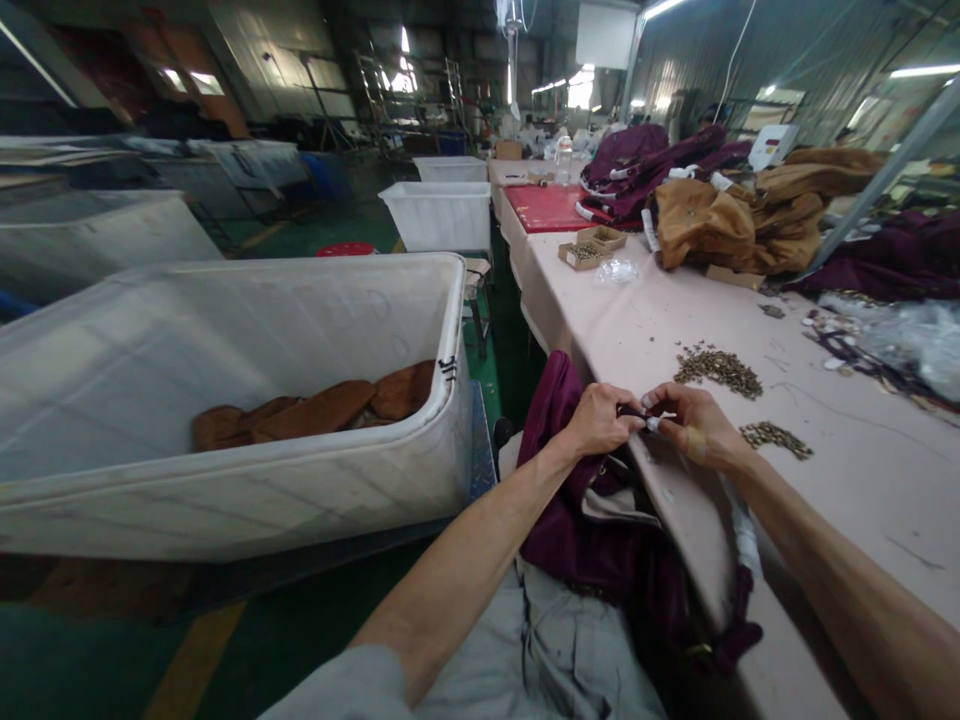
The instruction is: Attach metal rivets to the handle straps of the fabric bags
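Note:
A purple bag point(551, 540) lies across my lap against the table edge, with its pale-lined opening facing up. My left hand point(602, 420) is closed on a narrow dark strap of the bag, just over the edge of the table. Close beside it, my right hand point(694, 428) pinches at the strap's end. White tape wraps some of its fingertips, and whatever small piece sits between them is hidden. Two piles of small brass-coloured rivets, one farther point(720, 370) and one nearer point(776, 438), lie on the table past my right hand.
The pink-covered table point(847, 530) runs along my right. On it are small boxes of metal parts point(585, 252), brown bags point(705, 220), purple bags point(637, 165) and clear plastic point(926, 340). To my left stands a large white bin point(225, 500) holding brown pieces point(315, 410).

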Action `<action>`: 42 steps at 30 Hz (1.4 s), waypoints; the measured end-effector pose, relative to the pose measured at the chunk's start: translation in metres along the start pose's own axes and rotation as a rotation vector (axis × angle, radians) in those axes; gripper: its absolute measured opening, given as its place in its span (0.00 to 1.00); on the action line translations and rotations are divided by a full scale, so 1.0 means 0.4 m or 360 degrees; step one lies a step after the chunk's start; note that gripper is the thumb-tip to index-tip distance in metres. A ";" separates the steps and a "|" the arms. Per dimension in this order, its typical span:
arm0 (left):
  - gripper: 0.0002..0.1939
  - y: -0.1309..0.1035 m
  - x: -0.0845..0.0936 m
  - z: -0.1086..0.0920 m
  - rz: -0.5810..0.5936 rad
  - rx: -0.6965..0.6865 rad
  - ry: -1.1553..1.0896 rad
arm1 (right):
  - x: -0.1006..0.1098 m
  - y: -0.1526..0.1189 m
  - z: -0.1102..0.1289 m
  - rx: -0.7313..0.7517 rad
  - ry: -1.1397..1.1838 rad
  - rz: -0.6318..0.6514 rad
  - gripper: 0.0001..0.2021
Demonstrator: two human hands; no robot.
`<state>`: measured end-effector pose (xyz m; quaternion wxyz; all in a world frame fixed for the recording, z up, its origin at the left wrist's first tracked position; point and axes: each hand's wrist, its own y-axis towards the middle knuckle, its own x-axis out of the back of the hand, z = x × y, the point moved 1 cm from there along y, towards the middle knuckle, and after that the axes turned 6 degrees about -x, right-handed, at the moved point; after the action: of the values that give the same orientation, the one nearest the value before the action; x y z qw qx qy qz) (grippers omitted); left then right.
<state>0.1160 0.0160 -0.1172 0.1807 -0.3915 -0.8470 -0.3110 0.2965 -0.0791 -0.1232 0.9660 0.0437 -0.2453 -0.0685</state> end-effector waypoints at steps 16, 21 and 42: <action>0.11 0.015 -0.017 0.019 -0.0125 0.0223 -0.0041 | -0.004 0.005 0.001 -0.0019 -0.0414 -0.0164 0.13; 0.12 0.003 -0.006 0.022 -0.0090 0.0218 -0.0101 | -0.005 0.006 0.006 0.0007 -0.0474 -0.0105 0.12; 0.10 -0.026 -0.015 0.020 -0.0144 0.0234 -0.0150 | -0.031 -0.012 0.052 0.0017 -0.0484 -0.0169 0.08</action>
<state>0.1113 0.0128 -0.1302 0.1546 -0.3528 -0.8919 -0.2369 0.2753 -0.0831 -0.1113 0.9126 0.0510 -0.3863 -0.1241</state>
